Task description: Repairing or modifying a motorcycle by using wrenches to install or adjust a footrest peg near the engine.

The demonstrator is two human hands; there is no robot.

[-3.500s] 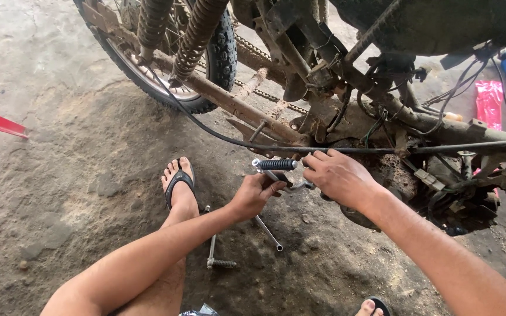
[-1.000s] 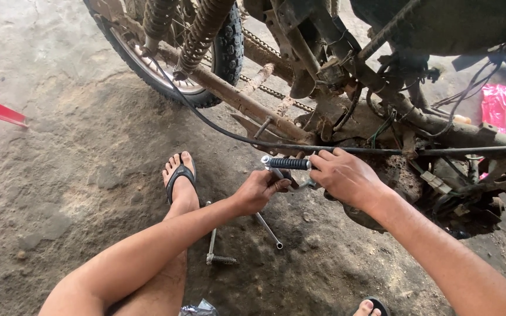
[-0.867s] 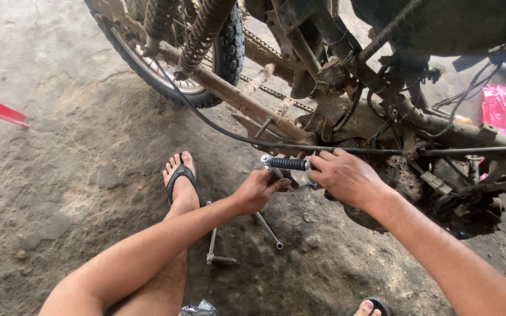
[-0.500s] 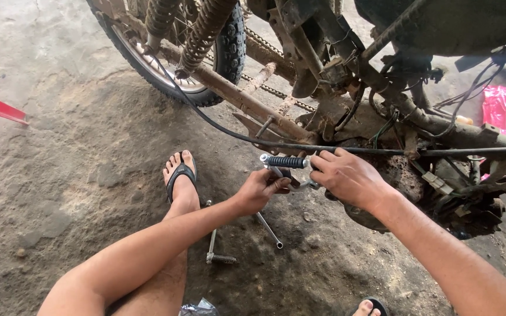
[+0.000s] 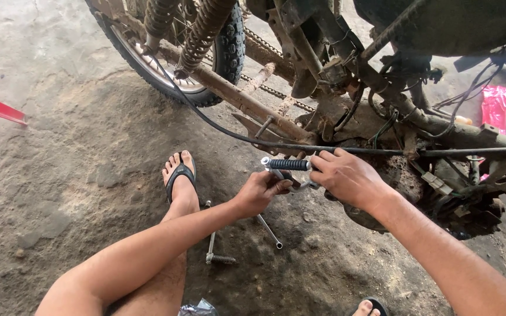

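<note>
Rusty metal all over this motorcycle frame [image 5: 382, 111], and low beside the engine both hands work at a lever with a ribbed black rubber grip [image 5: 288, 165]. Left hand [image 5: 262, 192] sits just under that grip, fingers curled shut on a thin metal tool. Right hand [image 5: 349, 178] clamps the lever's inner end, fingers pressed together around it. Below them, a long wrench [image 5: 269, 232] and a T-handled tool [image 5: 212, 246] lie on the dirt floor [image 5: 60, 175] by a sandalled foot [image 5: 180, 178].

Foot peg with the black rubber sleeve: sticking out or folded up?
Sticking out. The foot peg lies level, pointing away from the engine, with the right hand at its inner end and the left hand just below.
</note>
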